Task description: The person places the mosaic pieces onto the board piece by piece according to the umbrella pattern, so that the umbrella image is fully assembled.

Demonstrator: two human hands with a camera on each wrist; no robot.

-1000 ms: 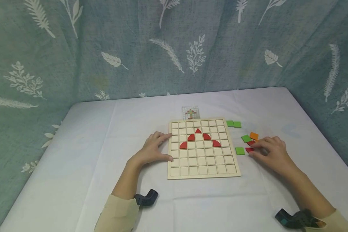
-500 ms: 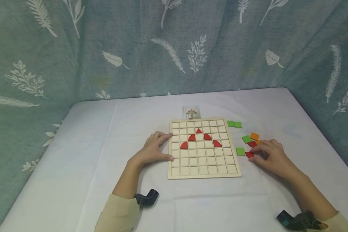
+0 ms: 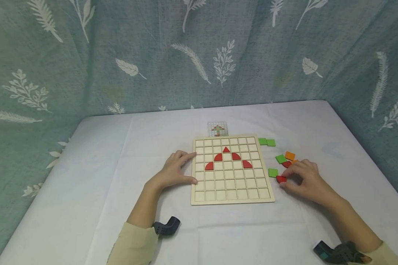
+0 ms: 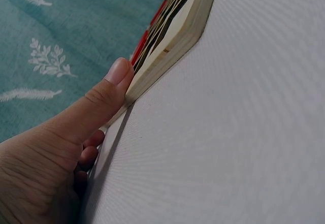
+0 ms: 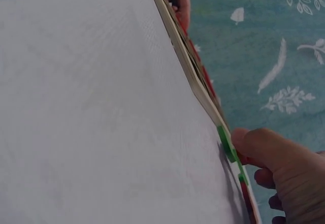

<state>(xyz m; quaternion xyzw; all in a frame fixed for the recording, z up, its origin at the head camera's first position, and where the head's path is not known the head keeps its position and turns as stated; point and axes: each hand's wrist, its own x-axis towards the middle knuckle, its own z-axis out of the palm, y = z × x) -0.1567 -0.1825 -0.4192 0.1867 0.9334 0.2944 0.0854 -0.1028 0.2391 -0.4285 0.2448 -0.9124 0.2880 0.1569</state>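
Observation:
My left hand (image 3: 174, 170) lies at the left edge of a wooden grid board (image 3: 232, 184), its index finger and thumb spread apart and touching the rim. In the left wrist view the thumb rests against the board's side (image 4: 188, 36). Right of the board, my right hand (image 3: 306, 182) pinches a red quarter-circle tile (image 3: 280, 179) between thumb and index finger. A green square tile (image 3: 273, 172) lies beside it. On the board sit a red triangle (image 3: 226, 149) and several red quarter-circle pieces (image 3: 247, 164).
Beyond the right hand lie another red tile (image 3: 286, 164), a green tile (image 3: 280, 159) and orange tiles (image 3: 290, 155). Two green squares (image 3: 266, 142) are near the board's upper right corner. A printed pattern card (image 3: 217, 129) sits behind the board; a leaf-patterned cloth (image 3: 199, 55) hangs behind.
My right hand has shifted a little left and toward me, and the red quarter-circle tile has moved with it, away from the other red tile. The left hand keeps its place.

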